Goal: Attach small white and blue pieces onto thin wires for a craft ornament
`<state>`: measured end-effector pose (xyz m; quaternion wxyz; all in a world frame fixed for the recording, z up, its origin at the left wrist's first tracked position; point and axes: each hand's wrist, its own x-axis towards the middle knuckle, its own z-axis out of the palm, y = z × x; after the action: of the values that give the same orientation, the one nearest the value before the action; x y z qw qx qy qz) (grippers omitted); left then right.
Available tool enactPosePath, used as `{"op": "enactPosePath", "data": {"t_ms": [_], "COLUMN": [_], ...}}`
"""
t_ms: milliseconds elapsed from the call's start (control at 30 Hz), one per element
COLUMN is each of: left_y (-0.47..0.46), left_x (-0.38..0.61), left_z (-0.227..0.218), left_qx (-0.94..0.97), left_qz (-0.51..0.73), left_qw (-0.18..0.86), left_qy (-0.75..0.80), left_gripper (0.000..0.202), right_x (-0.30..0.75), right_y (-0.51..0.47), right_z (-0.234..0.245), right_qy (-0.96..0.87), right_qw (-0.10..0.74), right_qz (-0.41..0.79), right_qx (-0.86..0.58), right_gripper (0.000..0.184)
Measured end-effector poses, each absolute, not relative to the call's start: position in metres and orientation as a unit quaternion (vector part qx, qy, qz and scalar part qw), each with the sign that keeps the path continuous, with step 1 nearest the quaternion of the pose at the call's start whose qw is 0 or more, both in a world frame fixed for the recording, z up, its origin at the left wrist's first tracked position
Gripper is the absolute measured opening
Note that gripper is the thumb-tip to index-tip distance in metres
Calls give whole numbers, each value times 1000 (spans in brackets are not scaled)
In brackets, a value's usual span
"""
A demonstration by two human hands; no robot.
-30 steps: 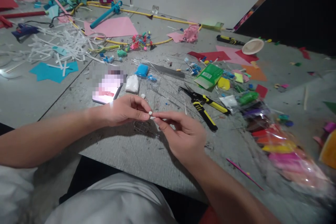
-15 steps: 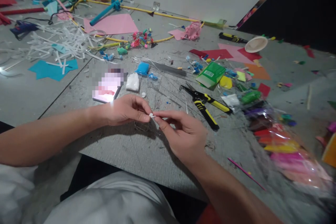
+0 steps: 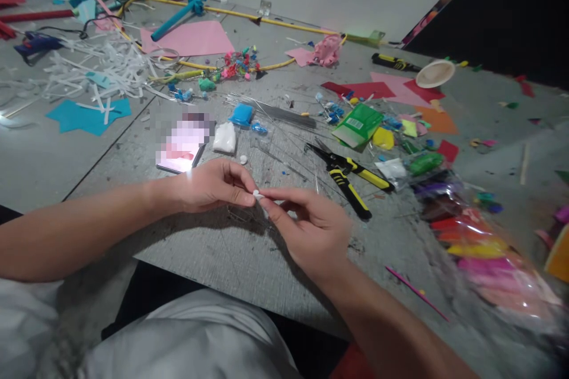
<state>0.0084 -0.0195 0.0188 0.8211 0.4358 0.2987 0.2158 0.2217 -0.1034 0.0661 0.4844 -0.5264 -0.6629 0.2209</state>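
Note:
A small piece of white clay sits between the fingertips of both hands, low over the table. My left hand pinches it from the left with thumb and forefinger. From the right, my right hand presses its thumb and forefinger against the same piece. Thin wires lie on the table beneath the hands, partly hidden by them. Just beyond my left fingers rests a small white ball. Behind that are a white clay packet and a blue clay packet.
A phone lies beyond my left wrist. Yellow-and-black pliers lie spread right of my hands. Bagged coloured clay fills the right side. A wire bundle, white paper strips and a pink sheet are farther back.
Both hands keep nearly the same place. My right fingertips have shifted slightly around the white piece, and a little more of it shows. The objects on the table have not moved.

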Motion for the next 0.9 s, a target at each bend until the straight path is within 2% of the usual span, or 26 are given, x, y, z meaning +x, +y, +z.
{"op": "enactPosePath", "data": {"t_ms": [267, 900], "left_y": [-20, -20], "left_x": [9, 7], "left_z": [18, 23], "left_qx": [442, 495], "left_qz": [230, 205], "left_qw": [814, 774], "left_qy": [298, 337], "left_gripper": [49, 59], "right_x": [222, 221], "right_y": [-104, -104], "right_z": [66, 66], "right_qy": [-668, -708], "right_qw": [483, 469], "right_qz": [216, 136], "right_qx": [-524, -510], "right_gripper": [14, 9]}}
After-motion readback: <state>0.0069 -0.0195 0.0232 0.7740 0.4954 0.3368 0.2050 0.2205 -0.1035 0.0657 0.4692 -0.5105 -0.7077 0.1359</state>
